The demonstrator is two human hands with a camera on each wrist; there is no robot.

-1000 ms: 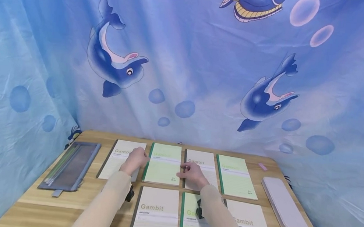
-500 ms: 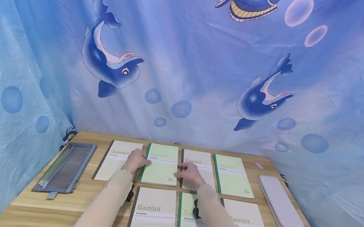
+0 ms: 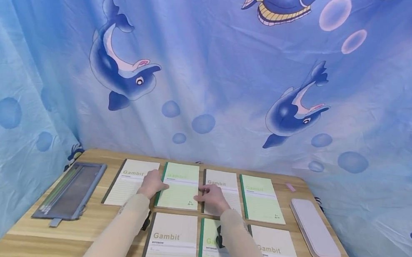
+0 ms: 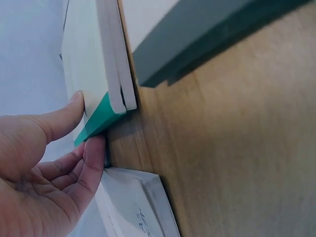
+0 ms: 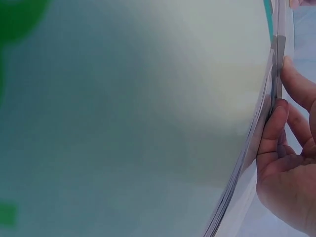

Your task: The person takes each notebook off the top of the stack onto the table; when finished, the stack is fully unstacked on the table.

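A pale green notebook with a darker green spine lies in the back row. My left hand pinches its spine side, thumb on the cover and fingers curled against the edge, as the left wrist view shows. Two layers show at the end of this notebook there, one over the other. From the opposite side my right hand pinches the right edge between thumb and fingers. White Gambit notebooks lie on both sides, the left one under my left hand and the right one partly behind my right hand.
Another green notebook ends the back row. In front lie a white notebook, a green one and a second white one. A mesh pencil pouch is left, a pale case and pink strip right.
My left hand has shifted slightly right, and its thumb now lies over the green notebook's cover. The right hand stays at the right edge. The head view has shifted a little.
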